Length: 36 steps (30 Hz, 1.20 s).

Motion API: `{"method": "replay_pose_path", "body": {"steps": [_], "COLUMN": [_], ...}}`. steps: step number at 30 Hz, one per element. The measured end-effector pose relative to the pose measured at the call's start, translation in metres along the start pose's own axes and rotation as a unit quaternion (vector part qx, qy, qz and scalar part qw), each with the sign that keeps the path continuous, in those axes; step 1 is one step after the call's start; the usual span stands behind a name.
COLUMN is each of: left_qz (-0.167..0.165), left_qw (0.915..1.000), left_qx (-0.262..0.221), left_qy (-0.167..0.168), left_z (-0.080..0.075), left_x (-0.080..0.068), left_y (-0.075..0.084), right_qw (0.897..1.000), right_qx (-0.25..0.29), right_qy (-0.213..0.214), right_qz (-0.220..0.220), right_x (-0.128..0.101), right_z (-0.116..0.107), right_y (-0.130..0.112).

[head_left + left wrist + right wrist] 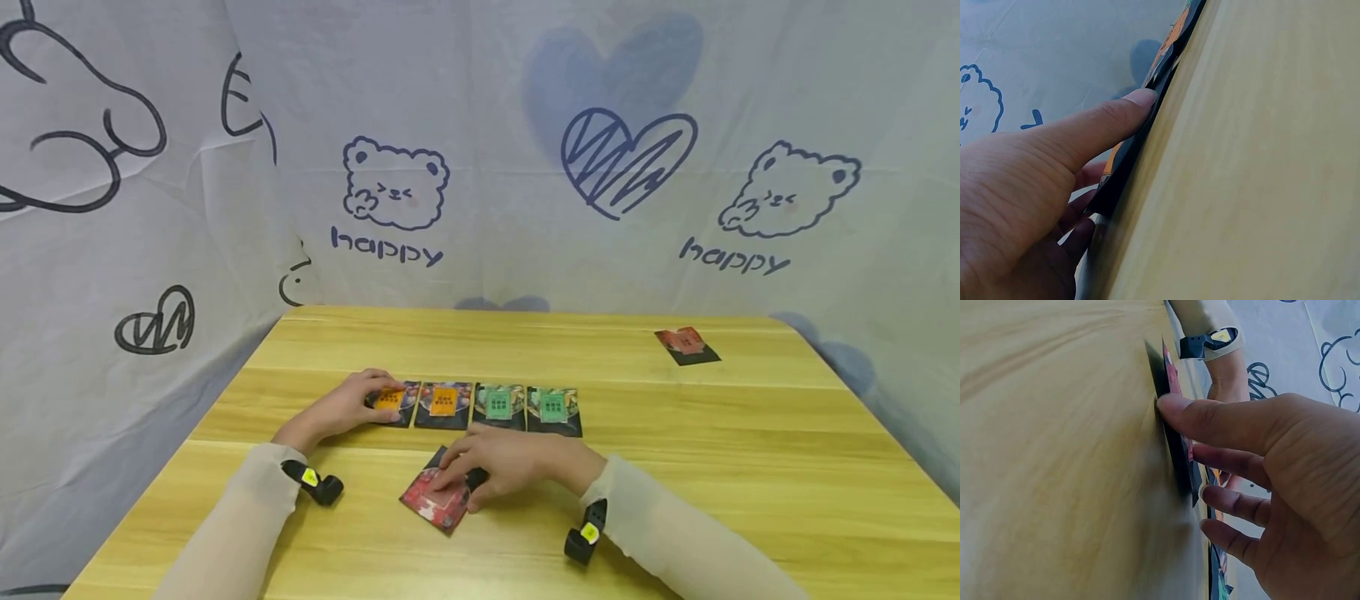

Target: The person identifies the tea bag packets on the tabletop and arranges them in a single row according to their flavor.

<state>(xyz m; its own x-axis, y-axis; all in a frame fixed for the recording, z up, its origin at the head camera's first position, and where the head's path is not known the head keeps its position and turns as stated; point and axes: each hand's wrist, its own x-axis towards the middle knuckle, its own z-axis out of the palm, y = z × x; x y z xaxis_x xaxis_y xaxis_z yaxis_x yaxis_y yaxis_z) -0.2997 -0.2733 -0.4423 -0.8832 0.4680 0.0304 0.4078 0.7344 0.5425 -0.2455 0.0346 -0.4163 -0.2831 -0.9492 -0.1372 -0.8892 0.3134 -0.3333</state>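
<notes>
Two flat packets with orange labels and two with green labels lie side by side on the table. My left hand (347,408) is on the leftmost orange-labelled packet (407,407), thumb at its near edge and fingers over its far side. In the left wrist view, the thumb of the left hand (1041,156) touches that packet's dark edge (1124,178). Nearer to me, my right hand (510,458) pinches a red packet (429,498) turned at an angle. The right wrist view shows this red packet (1175,437) tilted off the table, between thumb and fingers of the right hand (1279,456).
Right of the left hand's packet lie the second orange-labelled packet (443,417) and the green-labelled packets (498,421) (553,423). Another red packet (686,345) rests near the far right of the wooden table (712,500). A printed cloth (495,233) hangs behind.
</notes>
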Motion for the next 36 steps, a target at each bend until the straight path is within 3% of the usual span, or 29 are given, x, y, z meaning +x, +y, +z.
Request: {"method": "replay_pose_path", "body": {"steps": [11, 23, 36], "left_qz": [0.002, 0.002, 0.014], "left_qw": [1.0000, 1.0000, 0.9999], "left_qx": [0.003, 0.002, 0.002], "left_qy": [-0.001, -0.003, 0.002], "left_z": [0.0047, 0.0067, 0.0030], "left_x": [-0.0011, -0.0005, 0.0025], "left_y": [-0.0021, -0.0025, -0.0048], "right_qw": [0.997, 0.999, 1.000], "right_qx": [-0.052, 0.049, 0.001], "right_qy": [0.049, 0.005, 0.022], "right_qz": [-0.028, -0.005, -0.005], "right_x": [0.0032, 0.0018, -0.0026], "right_z": [0.0058, 0.0054, 0.0040], "right_y": [-0.0005, -0.0006, -0.0012]}}
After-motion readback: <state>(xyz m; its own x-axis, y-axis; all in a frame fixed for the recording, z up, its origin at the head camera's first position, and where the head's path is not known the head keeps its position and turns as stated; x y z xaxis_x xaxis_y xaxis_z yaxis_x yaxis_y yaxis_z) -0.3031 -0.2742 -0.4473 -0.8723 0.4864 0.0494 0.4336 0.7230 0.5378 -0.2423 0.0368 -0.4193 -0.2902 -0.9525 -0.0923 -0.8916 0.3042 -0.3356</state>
